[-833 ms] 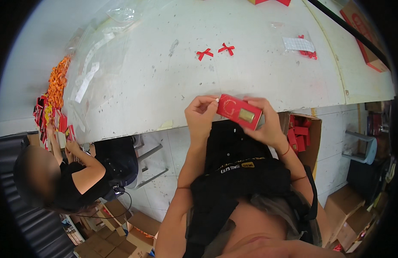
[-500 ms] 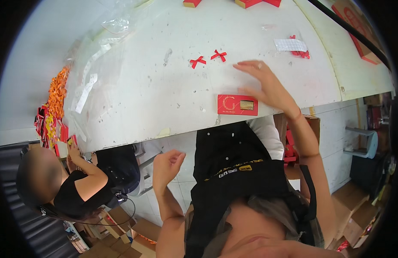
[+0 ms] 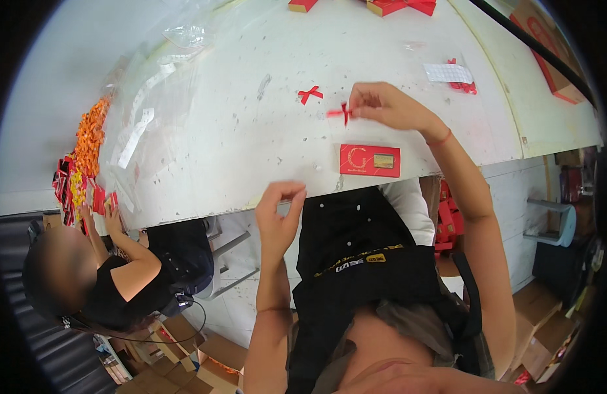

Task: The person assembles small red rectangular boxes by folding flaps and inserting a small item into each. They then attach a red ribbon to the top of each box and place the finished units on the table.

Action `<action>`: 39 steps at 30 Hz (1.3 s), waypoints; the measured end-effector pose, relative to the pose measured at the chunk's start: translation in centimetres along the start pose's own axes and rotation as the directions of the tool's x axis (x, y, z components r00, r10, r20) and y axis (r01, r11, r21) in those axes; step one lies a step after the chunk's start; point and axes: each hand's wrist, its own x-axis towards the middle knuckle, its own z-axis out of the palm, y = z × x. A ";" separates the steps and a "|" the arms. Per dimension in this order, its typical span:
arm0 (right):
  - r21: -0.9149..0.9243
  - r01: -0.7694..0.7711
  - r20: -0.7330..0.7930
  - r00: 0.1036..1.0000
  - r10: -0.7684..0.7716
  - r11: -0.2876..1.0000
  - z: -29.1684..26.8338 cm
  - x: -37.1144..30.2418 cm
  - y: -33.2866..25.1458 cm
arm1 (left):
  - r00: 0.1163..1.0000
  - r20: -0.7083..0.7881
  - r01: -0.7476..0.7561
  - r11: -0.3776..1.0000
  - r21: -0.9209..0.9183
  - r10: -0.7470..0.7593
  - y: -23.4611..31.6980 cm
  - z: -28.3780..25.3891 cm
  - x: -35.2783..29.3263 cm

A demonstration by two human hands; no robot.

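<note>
My right hand (image 3: 385,106) pinches a red ribbon bow (image 3: 341,114) between thumb and fingers, held over the white table (image 3: 218,164). A second red bow (image 3: 310,95) lies flat a little to the left. Nearer to me, by the table's front edge, rests a flat red box (image 3: 370,161) with gold decoration and a small gold window or label. My left hand (image 3: 279,213) is raised at the front edge, left of the box, its fingers curled with the thumb and forefinger apart. I see nothing in it.
Red and gold boxes (image 3: 398,6) stand at the far edge. A clear bag of red bows (image 3: 462,87) lies to the right. Plastic bags (image 3: 143,125) cover the left side. A co-worker (image 3: 113,276) sits at lower left beside orange and red packets (image 3: 90,141). Cartons stand below the table.
My right hand has picked up the right-hand bow from the table. My left hand has risen from beside my body to the table's front edge.
</note>
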 end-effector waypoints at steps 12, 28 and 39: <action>0.006 -0.114 0.145 0.983 0.112 0.993 2.0 -1.7 -3.0 | 0.979 0.086 0.202 0.923 -0.327 -0.184 0.7 6.4 4.7; -0.048 -0.195 -0.102 0.977 0.190 0.980 4.2 -2.0 0.1 | 0.946 0.183 0.318 0.884 -0.343 -0.269 -2.2 8.1 5.1; -0.347 -0.003 -0.195 0.978 -0.069 0.938 2.7 -6.4 -3.0 | 0.918 0.207 0.390 0.863 -0.321 -0.338 -0.7 7.6 6.2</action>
